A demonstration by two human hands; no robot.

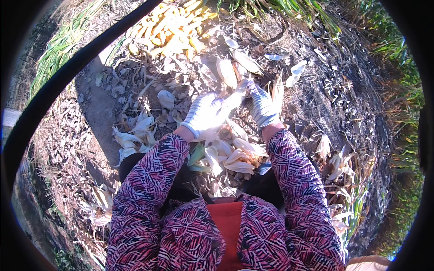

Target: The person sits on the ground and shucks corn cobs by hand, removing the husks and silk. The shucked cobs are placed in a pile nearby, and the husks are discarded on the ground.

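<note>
My left hand (201,113), in a striped knit glove, is closed around a pale ear of corn in its husk (234,100), which bright glare partly washes out. At the upper end of that ear is my right hand (262,105), gloved alike, its fingers closed on the tip or husk. Several unhusked ears (227,73) lie just beyond my hands. Below them, between my forearms, stripped corn husks (237,155) are heaped on the ground. More loose husks (135,135) lie left of my left wrist.
A pile of husked yellow corn cobs (169,28) lies at the top left. Green stalks (284,6) lie along the top, and standing plants (403,101) border the right. Dry leaves and scattered husks (323,147) cover the soil. A dark curved strap or rim (67,67) crosses the upper left.
</note>
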